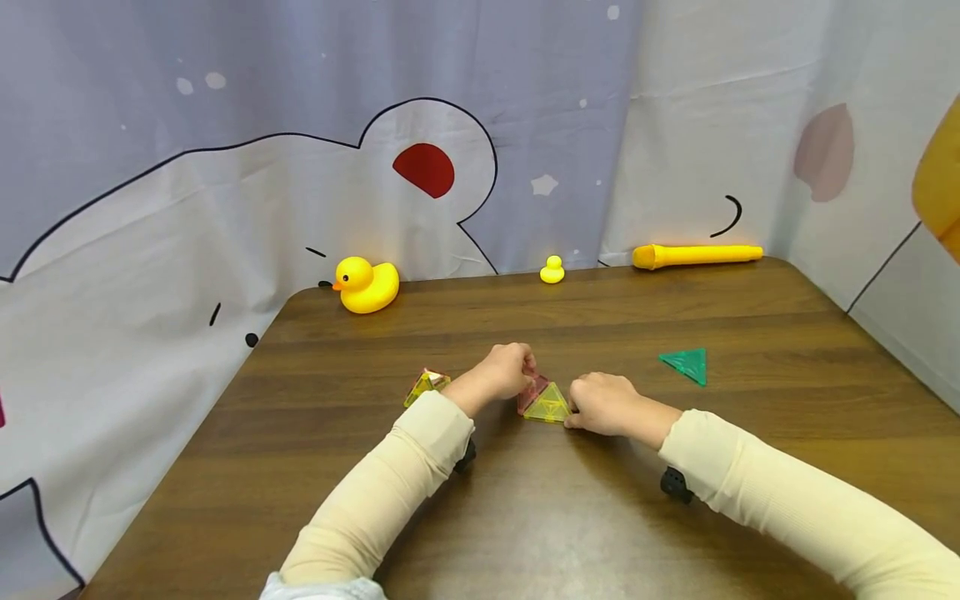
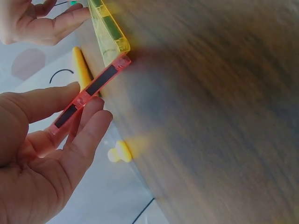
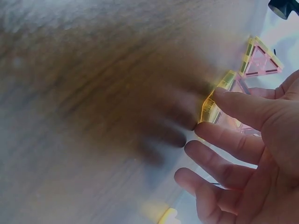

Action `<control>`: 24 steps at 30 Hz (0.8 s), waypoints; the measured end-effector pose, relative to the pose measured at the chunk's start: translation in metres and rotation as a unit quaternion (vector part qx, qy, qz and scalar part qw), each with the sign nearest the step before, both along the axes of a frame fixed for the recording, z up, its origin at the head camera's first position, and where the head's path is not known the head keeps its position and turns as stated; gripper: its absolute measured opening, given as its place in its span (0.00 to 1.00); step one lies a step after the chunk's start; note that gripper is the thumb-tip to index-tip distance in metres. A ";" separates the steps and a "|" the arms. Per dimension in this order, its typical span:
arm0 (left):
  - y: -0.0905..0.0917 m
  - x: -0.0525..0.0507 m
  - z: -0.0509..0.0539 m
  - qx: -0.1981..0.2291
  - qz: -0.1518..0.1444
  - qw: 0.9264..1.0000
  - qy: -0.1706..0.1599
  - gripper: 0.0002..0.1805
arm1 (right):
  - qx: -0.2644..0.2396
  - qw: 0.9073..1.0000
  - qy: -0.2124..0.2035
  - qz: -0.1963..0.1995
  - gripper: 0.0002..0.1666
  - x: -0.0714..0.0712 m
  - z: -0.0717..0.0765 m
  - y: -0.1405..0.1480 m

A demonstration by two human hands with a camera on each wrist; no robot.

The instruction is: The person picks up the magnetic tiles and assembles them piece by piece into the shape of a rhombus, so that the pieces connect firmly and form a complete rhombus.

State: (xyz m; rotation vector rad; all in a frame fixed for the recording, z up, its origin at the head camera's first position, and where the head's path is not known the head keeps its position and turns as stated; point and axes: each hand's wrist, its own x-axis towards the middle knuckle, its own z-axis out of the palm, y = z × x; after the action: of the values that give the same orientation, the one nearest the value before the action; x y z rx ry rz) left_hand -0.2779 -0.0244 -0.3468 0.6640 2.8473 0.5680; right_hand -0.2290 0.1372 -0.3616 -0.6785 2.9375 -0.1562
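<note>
And the left grip [image 1: 504, 372] pinches the pink triangle [image 2: 96, 84], the right grip [image 1: 606, 405] clamps the yellow triangle [image 1: 549, 406], mid-worktop [image 1: 540, 517], seemingly steadying those touching edges!

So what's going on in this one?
A person is handling translucent triangular tiles at a table. The left hand pinches a red triangle, which touches a yellow triangle; the right hand has its thumb and index finger on the yellow one. A yellow-and-red piece stands off to the left, and a green triangle lies apart on the right.
</note>
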 end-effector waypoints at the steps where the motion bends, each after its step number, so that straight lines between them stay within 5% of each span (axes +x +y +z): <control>1: 0.000 0.000 0.000 0.001 -0.001 1.000 0.000 0.08 | 0.000 1.000 -0.001 0.000 0.22 0.000 0.000 0.000; 9: -0.001 0.003 -0.001 0.005 0.000 1.000 -0.003 0.12 | -0.001 1.000 -0.015 -0.003 0.21 -0.001 0.002 0.002; 16: 0.000 0.007 0.000 0.006 -0.005 1.000 -0.011 0.14 | -0.001 1.000 -0.005 -0.026 0.10 -0.010 0.008 0.016; 24: 0.000 0.010 0.001 0.005 -0.008 1.000 -0.018 0.13 | 0.006 0.997 0.026 -0.067 0.16 -0.024 0.012 0.046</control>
State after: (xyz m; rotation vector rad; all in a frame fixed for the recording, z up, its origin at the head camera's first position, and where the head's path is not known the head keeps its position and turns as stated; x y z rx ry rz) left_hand -0.2682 -0.0240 -0.3457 0.6719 2.8049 0.5872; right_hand -0.2532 0.1829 -0.3497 -0.4923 3.0309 -0.1354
